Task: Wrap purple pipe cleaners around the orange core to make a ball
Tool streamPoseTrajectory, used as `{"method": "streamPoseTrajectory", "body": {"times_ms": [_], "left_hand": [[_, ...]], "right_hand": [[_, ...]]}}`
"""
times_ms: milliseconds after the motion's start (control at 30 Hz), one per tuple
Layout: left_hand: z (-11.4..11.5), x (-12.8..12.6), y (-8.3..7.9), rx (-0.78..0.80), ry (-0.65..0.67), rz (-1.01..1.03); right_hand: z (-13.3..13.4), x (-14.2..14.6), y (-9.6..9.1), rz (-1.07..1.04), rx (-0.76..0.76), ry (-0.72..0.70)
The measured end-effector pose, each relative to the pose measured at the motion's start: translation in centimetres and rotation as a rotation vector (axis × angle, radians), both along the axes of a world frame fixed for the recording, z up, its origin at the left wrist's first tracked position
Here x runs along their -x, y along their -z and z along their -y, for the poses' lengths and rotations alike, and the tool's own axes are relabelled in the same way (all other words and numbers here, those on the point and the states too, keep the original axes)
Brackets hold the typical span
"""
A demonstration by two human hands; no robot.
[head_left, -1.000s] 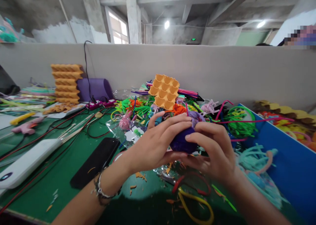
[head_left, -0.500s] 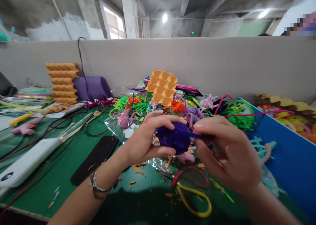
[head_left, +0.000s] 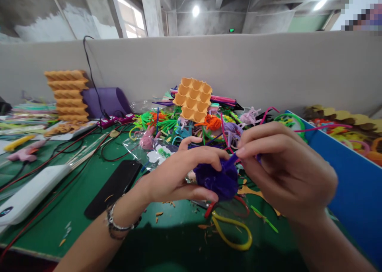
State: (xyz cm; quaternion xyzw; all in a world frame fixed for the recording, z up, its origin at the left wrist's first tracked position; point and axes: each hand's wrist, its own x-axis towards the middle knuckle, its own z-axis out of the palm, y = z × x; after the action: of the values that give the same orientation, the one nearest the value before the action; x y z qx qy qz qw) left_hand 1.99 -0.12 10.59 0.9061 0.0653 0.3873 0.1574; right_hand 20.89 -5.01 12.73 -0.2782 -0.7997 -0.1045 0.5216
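Note:
My left hand (head_left: 182, 172) is wrapped round a fuzzy dark purple ball (head_left: 217, 180) of coiled pipe cleaner, thumb under it and fingers over it. My right hand (head_left: 283, 168) pinches the loose purple pipe cleaner end (head_left: 231, 160) that sticks up from the ball, between thumb and forefinger. Both hands hover over the green table (head_left: 74, 216), just in front of a heap of coloured pipe cleaners (head_left: 191, 125). A bracelet sits on my left wrist.
An orange foam tray (head_left: 192, 99) lies on the heap. A black phone (head_left: 115, 186) and a white power strip (head_left: 32, 192) lie to the left, with red cables. Yellow and red loops (head_left: 232, 232) lie under my hands. A blue bin wall (head_left: 349, 172) stands on the right.
My right hand has risen and drawn the purple end upward. The purple ball has dropped a little in my left hand. The camera has tilted slightly left.

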Motion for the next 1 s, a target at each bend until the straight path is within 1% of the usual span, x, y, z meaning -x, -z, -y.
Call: {"method": "streamPoseTrajectory", "body": {"times_ms": [67,167,267,367,500,733,867,1000], "left_hand": [[-0.1,0.1,0.0,0.012,-0.003,0.014],[-0.4,0.2,0.1,0.008,-0.073,0.082],[-0.6,0.2,0.2,-0.006,-0.139,0.116],[-0.6,0.2,0.3,-0.014,-0.153,0.14],[-0.6,0.1,0.3,-0.027,-0.146,0.167],[-0.1,0.4,0.0,-0.034,-0.175,0.182],[0.1,0.4,-0.2,-0.062,-0.196,0.154],[0.0,0.5,-0.3,-0.08,-0.226,0.13]], "right_hand": [[-0.3,0.0,0.0,0.003,0.01,-0.031],[-0.5,0.0,0.0,0.007,0.007,-0.036],[-0.4,0.2,0.1,0.089,-0.055,0.012],[-0.3,0.5,0.2,0.182,-0.081,0.054],[-0.1,0.9,0.3,0.183,-0.042,0.055],[0.3,1.2,0.2,0.12,0.079,0.019],[0.2,1.3,0.3,0.095,0.114,-0.016],[0.1,1.3,0.3,0.098,0.104,-0.032]]}}
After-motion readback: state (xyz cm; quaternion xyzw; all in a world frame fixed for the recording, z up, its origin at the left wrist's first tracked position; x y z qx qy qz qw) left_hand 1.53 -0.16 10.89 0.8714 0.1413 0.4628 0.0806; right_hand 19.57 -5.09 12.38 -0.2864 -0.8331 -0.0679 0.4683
